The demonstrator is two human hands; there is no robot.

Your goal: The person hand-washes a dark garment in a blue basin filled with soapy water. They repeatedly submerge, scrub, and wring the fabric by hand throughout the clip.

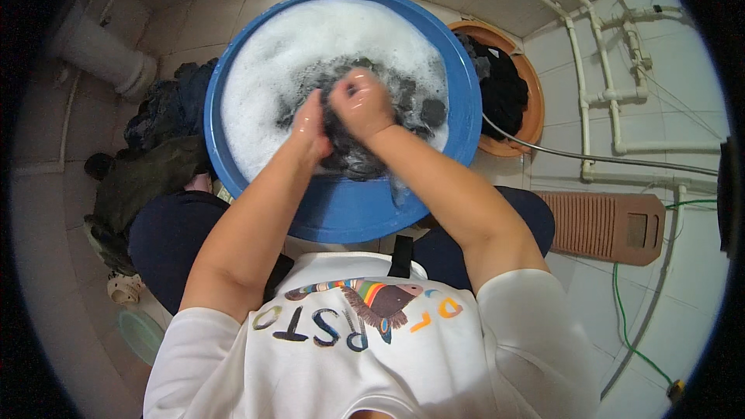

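A wide blue basin (pixel 341 213) stands in front of me, filled with white suds (pixel 272 54). A wet dark grey garment (pixel 361 159) lies bunched in the foamy water, partly under the surface. My right hand (pixel 362 106) is curled into a fist over the garment's middle, with cloth at its fingers. Close beside it on the left, my left hand (pixel 310 126) grips the same dark cloth from the side. Both hands are wet and slightly blurred, and the left fingertips are partly hidden by the cloth.
An orange basin (pixel 535 101) with black clothes (pixel 500 89) stands at the far right. Dark clothes (pixel 151 171) are piled on the left floor. A brown washboard (pixel 605 225) lies at the right. A grey hose (pixel 605 159) and white pipes (pixel 578 93) run along the right wall.
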